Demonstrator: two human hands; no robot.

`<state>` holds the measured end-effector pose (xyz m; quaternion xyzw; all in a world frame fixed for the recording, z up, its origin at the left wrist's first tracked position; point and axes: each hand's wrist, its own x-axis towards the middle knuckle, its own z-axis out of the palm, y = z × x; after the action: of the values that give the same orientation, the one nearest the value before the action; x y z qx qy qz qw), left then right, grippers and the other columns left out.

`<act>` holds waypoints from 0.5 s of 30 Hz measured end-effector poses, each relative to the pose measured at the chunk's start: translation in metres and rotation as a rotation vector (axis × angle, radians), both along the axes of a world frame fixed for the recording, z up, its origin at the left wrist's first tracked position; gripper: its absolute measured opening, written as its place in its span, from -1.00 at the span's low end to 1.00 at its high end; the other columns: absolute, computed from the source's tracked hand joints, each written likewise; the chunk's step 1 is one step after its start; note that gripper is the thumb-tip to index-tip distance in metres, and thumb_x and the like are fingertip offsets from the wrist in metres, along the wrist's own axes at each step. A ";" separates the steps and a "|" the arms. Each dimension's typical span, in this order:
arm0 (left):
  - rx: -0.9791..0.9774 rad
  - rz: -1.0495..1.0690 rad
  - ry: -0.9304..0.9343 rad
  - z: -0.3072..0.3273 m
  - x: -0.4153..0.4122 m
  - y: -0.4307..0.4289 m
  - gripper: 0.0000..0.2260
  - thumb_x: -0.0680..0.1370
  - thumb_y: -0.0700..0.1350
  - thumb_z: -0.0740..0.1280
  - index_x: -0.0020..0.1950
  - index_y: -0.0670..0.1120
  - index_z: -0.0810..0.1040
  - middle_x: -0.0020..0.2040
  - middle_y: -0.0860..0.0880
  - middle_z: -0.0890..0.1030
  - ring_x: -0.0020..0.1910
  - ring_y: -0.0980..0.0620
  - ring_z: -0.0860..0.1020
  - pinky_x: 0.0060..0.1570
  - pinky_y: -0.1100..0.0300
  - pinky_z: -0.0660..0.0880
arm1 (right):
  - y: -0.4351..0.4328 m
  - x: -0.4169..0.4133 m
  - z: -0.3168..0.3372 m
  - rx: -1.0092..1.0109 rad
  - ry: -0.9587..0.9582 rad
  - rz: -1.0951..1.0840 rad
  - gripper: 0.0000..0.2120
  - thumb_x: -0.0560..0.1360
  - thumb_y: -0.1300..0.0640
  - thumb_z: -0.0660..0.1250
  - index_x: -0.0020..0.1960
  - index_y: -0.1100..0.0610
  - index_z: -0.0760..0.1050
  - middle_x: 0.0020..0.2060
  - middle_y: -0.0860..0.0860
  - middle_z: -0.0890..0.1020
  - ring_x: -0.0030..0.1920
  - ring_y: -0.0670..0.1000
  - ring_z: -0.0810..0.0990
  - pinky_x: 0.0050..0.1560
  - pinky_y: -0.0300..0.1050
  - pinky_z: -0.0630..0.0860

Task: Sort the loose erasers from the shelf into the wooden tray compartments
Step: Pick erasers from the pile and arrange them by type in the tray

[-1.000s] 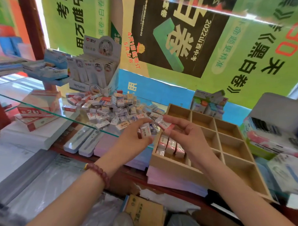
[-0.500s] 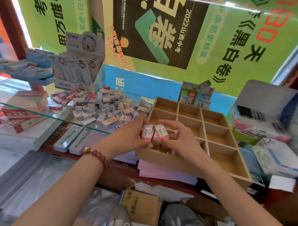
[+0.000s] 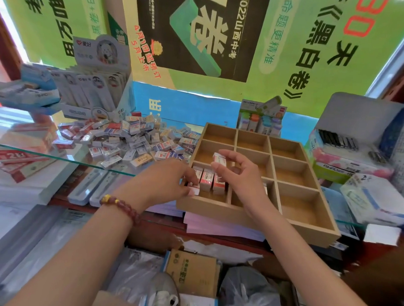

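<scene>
Glass shelf point(image 3: 65, 156) piled with loose erasers point(image 3: 132, 139). Left hand point(image 3: 170, 181) has lowered its pinched eraser point(image 3: 194, 190) into the wooden tray's point(image 3: 206, 210) near-left compartment beside three standing erasers point(image 3: 208, 179). Right hand point(image 3: 241, 174) still pinches a second eraser point(image 3: 219, 159) above, next to place.

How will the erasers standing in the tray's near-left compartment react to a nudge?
Probably tip: the standing erasers sit on narrow ends, side by side. Likely light and stiff: the right hand pinches a similar eraser by fingertips alone. Shiny wrap hints slippery.
</scene>
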<state>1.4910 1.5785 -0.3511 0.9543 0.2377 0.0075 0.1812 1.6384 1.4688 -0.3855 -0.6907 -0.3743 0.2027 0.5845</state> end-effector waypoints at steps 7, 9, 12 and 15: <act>0.058 0.015 0.033 0.002 0.004 -0.004 -0.84 0.52 0.03 0.34 0.08 0.09 0.59 0.11 0.09 0.50 0.13 0.06 0.44 0.13 0.10 0.41 | 0.000 0.002 -0.002 0.001 -0.040 0.057 -0.69 0.45 -0.01 0.41 0.17 -0.09 0.46 0.02 -0.10 0.51 -0.05 -0.03 0.59 -0.19 -0.30 0.59; 0.057 0.024 0.006 0.002 0.004 -0.004 -0.87 0.50 -0.01 0.36 0.05 0.11 0.59 0.18 0.12 0.49 0.17 0.07 0.44 0.14 0.09 0.41 | 0.001 0.001 -0.001 0.002 -0.044 0.058 -0.72 0.46 -0.03 0.39 0.15 -0.05 0.48 -0.01 -0.04 0.52 -0.05 0.00 0.58 -0.20 -0.30 0.58; 0.019 0.002 -0.045 0.001 0.004 -0.010 -0.82 0.50 -0.14 0.36 0.01 0.13 0.61 0.25 0.15 0.47 0.20 0.07 0.45 0.17 0.04 0.43 | 0.001 -0.002 -0.002 -0.012 -0.083 0.061 -0.74 0.46 -0.07 0.38 0.09 0.01 0.49 -0.07 0.01 0.57 -0.09 -0.02 0.57 -0.18 -0.22 0.56; 0.023 0.014 -0.027 0.001 0.006 -0.016 -0.80 0.51 -0.15 0.32 -0.14 0.19 0.57 0.18 0.14 0.54 0.13 0.06 0.51 0.12 0.03 0.48 | -0.002 -0.007 -0.003 -0.007 -0.189 0.040 -0.74 0.42 -0.16 0.38 -0.07 0.01 0.50 -0.19 -0.04 0.59 -0.20 -0.12 0.51 -0.22 -0.21 0.47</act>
<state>1.4971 1.5623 -0.3500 0.9545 0.2417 0.0242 0.1732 1.6312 1.4671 -0.3885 -0.7012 -0.4409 0.1493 0.5400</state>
